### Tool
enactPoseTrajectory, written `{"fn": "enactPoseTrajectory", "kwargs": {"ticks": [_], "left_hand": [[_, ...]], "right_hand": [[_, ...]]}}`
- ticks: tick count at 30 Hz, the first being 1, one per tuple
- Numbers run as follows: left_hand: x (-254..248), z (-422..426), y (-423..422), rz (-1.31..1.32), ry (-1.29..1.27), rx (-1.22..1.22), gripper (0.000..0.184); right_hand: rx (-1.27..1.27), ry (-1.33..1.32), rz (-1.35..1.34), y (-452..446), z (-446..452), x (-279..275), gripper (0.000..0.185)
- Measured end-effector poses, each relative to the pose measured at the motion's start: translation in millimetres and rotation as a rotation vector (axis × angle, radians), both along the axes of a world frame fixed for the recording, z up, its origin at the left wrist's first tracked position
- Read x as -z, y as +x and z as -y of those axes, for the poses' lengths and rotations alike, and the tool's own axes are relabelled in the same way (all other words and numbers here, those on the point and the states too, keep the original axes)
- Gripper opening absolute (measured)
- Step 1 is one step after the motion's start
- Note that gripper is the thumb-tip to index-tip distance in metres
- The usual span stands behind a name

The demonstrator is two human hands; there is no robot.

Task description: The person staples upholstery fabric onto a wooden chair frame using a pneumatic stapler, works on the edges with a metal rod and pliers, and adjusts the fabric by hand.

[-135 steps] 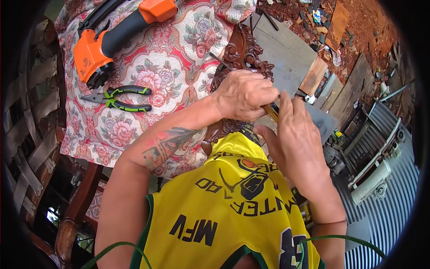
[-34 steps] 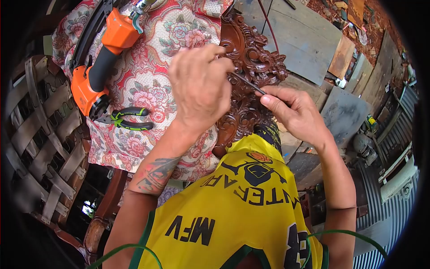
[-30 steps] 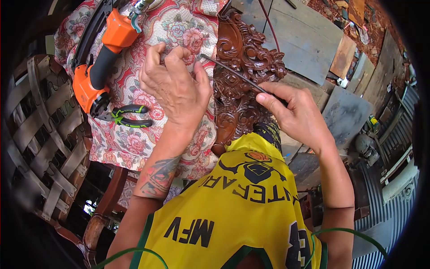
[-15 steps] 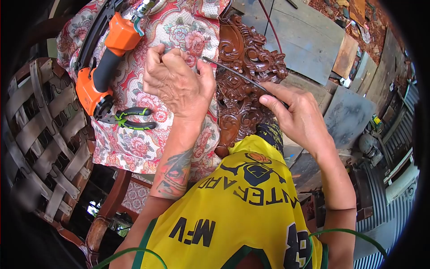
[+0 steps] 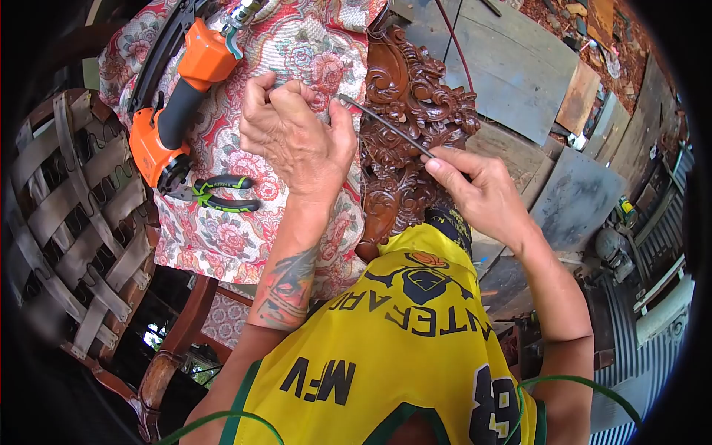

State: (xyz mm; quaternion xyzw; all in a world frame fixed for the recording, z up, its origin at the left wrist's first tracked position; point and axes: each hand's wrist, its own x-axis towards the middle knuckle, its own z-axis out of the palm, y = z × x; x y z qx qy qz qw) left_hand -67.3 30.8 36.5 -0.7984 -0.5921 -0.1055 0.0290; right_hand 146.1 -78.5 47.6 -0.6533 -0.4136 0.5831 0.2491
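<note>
My left hand [image 5: 300,137] is closed above the floral fabric [image 5: 237,241], its fingers curled in. A bit of something grey shows near the fingers; what it is stays hidden. In my right hand [image 5: 482,189] is a thin dark metal rod [image 5: 389,127], pinched between thumb and fingers. The rod slants up and left across the carved wood frame [image 5: 397,189], its tip close to my left thumb. Left of my left hand, pliers [image 5: 219,194] with black and green handles lie on the fabric beside an orange and black air stapler [image 5: 182,104].
On the left stands a chair frame [image 5: 74,222] with woven straps and wire springs. Grey boards [image 5: 512,67] cover the ground at upper right. A dark red hose [image 5: 454,37] runs past the carved wood. Corrugated metal sheet [image 5: 638,356] is at lower right.
My right hand has moved slightly left and down, and the rod now slopes more steeply. My left hand stays closed in about the same spot. The whole view has shifted a little.
</note>
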Motion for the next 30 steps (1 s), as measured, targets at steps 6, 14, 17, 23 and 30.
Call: {"fn": "enactPoseTrajectory", "kwargs": {"ticks": [6,14,17,23,30], "left_hand": [[-0.6,0.0,1.8,-0.014,-0.018,-0.025,0.04],[-4.9,3.7,0.1,0.037,-0.034,0.008,0.038],[-8.1,3.5,1.6,0.05,-0.05,-0.022,0.037],[-5.1,2.9,-1.3,0.115,0.073,-0.017,0.033],[-5.8,8.6,-4.9,0.122,0.015,-0.029,0.035]], "right_hand": [[0.177,-0.741,-0.735,26.8,-27.7,1.0,0.033],[0.308,-0.973,-1.221,38.7,-19.3,39.6,0.044],[0.112,-0.658,-1.011,54.7,-17.2,20.3,0.048],[-0.316,0.484,-0.36,-33.2,-74.4,-83.7,0.031],[-0.731,1.054,0.248,-273.1,-100.7,-91.0,0.025]]}}
